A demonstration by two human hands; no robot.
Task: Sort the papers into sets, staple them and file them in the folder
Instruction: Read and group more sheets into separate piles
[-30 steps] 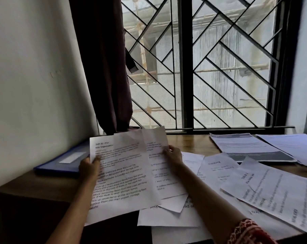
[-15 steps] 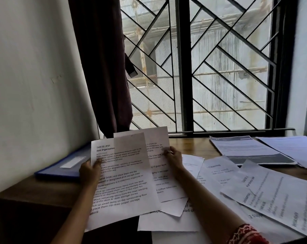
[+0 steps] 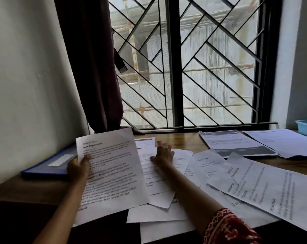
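- Two hands are at work: our left hand [image 3: 77,167] pinches the "Desk Organization" sheet [image 3: 107,173] by its left edge, thumb on the printed face, and holds it tilted up off the bench [image 3: 182,140] near the left edge.
- Our right hand [image 3: 164,154] lies with fingers spread and fairly straight, pressing down on the overlapping loose papers [image 3: 166,175] just right of the lifted sheet; it grips nothing.
- Many more sheets fan out toward the bench's right edge, among them one headed "Cleaning" [image 3: 208,166] and a long tilted page [image 3: 265,194] at the front right.
- Beyond the left hand, the blue folder [image 3: 50,165] lies flat and closed along the left edge, by the wall.
- No stapler shows in this view.
- We judge that sorting is in hand, with nothing yet stapled or filed.
- What the next move turns on: the matching pages lie to the right of the lifted sheet, under and past the right hand, so that hand is nearer to pull them. The lifted sheet's long axis runs front to back, like the sheets beneath it.
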